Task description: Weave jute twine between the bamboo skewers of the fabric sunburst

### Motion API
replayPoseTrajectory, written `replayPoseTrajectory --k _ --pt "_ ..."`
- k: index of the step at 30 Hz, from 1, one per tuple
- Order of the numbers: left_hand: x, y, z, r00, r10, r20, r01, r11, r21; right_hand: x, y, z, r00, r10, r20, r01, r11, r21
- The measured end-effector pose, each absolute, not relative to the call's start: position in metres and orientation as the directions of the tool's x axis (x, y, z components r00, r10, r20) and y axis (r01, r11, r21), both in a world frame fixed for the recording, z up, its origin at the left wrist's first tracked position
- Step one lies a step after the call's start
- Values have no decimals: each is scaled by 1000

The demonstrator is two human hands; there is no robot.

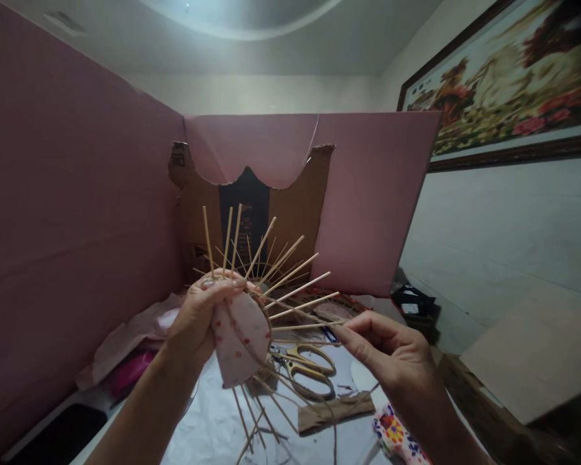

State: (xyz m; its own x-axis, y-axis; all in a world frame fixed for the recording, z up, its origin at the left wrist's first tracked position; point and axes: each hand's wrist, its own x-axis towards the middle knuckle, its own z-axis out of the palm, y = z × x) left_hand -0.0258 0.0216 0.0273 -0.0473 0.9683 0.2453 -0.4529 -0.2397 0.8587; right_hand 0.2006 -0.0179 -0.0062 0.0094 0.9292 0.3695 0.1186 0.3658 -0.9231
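Observation:
My left hand [208,307] grips the upper left of a round disc [244,339] covered in pale material with small red spots. Thin wooden sticks [295,294] fan out from the disc's edge, upward, to the right and below. A brown twine [303,312] runs from the rim toward my right hand [385,345], whose thumb and fingers are pinched together on it close to one stick's tip. Gold-handled scissors [312,371] lie on the table behind the disc. Below them rests a folded brown cardboard strip [336,413] with twine across it.
Another ring of sticks [275,258] stands behind the disc, before a torn cardboard piece [293,206]. Pink panels [368,194] enclose the back and left. A flower-patterned item [397,433] is at front right, a dark flat object [58,433] at front left, and pink bundles [130,374] nearby.

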Motion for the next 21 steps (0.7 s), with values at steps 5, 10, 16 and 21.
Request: replayPoseTrajectory --k 5,10,16,21 --pt "-25 21 28 -25 971 236 -397 -227 889 203 -18 0 58 912 406 133 396 -909" --pt "-24 20 28 -63 971 229 -353 -236 905 207 -17 2 86 902 424 154 408 -900" --pt "-23 20 28 -46 982 181 -283 -187 941 210 -18 9 166 828 535 209 501 -840" --pt "-17 16 28 24 992 123 -220 -115 969 214 -17 12 264 739 620 229 577 -784"
